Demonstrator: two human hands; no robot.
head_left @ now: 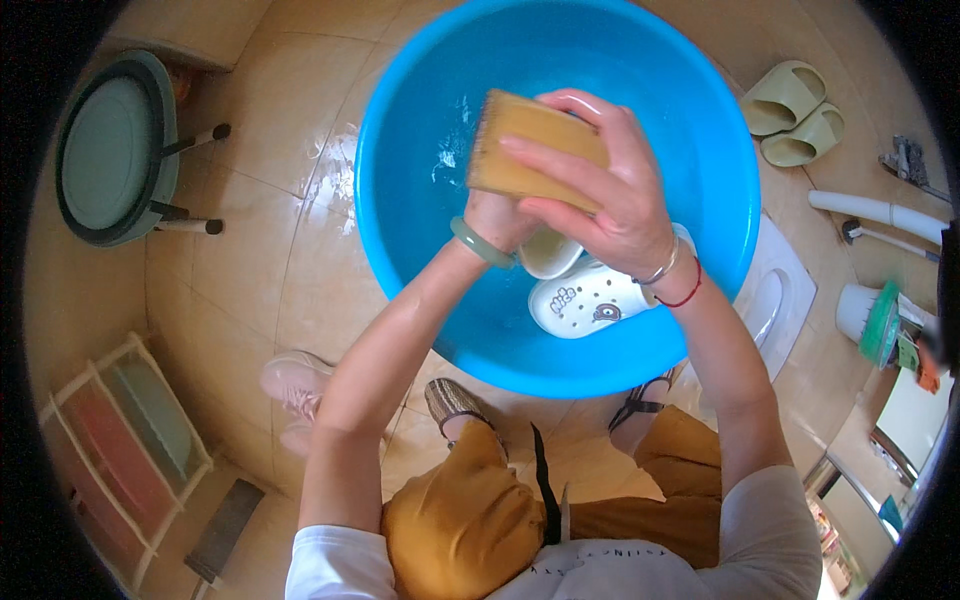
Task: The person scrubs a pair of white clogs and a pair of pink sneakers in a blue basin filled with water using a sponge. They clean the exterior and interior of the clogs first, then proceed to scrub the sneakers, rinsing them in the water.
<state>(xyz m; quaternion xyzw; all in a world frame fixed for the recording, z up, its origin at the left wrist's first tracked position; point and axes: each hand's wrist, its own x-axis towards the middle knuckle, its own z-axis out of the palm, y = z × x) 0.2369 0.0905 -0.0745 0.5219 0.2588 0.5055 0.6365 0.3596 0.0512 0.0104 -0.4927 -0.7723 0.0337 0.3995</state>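
Observation:
My right hand (625,180) grips a yellow block-shaped scrubbing brush (535,140), fingers spread over its flat back and thumb along the near edge. A rough, bristly fringe shows on the brush's left side. Below the brush is my left hand (495,215), wrist bent inward; the brush covers its fingers, so I cannot see whether they hold anything. Both hands are over a large round blue basin (470,345). In its near part lies a white clog (580,305) with holes and small charms, partly covered by my right wrist. Another pale, rounded shoe part (550,252) shows beside it.
Pale green slippers (788,100) lie right of the basin, above a white squat toilet (785,300). Pink sneakers (295,385) stand at left on wet tiles (300,170). A folding stool (115,150) and a drawer rack (130,450) line the left side.

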